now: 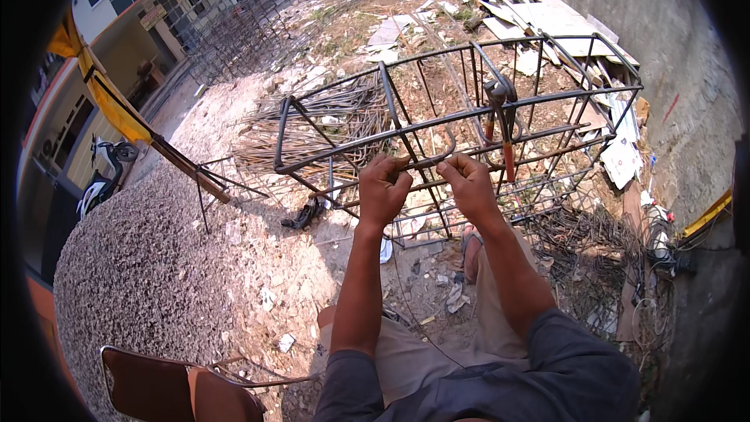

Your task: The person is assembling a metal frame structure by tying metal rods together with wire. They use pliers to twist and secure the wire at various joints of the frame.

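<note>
Rebar cage (447, 120) at twelve o'clock: we see bars and hoops (391, 94) already framed. Left hand (383, 192) and right hand (473, 189) meet at its six o'clock side, fingers pinched together; whether joints remain unfastened, we cannot tell.

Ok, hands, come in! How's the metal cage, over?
Left hand, right hand closed at steel cage, exact grip unclear. Cage stretches left to right ahead. Possible obstacle: red-handled tool hanging on it, right of both hands.

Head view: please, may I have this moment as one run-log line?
left hand: curled at rebar cage | right hand: pinched at same cage | grasped part: unclear | red-handled tool: hanging on cage
</note>
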Demonstrator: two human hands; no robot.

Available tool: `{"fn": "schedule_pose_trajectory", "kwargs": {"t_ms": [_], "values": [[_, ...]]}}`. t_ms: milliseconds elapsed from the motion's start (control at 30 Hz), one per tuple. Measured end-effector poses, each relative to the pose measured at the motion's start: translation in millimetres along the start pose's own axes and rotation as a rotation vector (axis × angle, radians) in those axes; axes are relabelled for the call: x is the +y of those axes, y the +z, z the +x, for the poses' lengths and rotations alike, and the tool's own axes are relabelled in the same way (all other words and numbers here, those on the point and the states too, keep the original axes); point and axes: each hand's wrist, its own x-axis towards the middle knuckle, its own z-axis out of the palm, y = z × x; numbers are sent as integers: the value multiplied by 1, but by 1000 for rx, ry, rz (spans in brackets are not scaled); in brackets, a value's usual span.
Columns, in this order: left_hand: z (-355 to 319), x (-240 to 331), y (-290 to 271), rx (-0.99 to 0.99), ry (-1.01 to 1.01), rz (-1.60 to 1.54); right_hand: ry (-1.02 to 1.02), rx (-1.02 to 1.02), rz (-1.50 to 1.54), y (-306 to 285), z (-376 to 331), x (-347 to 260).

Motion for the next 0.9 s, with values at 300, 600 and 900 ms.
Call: {"fn": "schedule_pose_trajectory", "kwargs": {"t_ms": [300,600,900], "values": [[-2,-1,-1,-47,-150,-128,24,22,377,75,-27,48],[3,19,3,8,-190,0,-273,344,24,109,-15,65],[6,33,5,12,-285,202,-183,182,523,118,-21,54]]}}
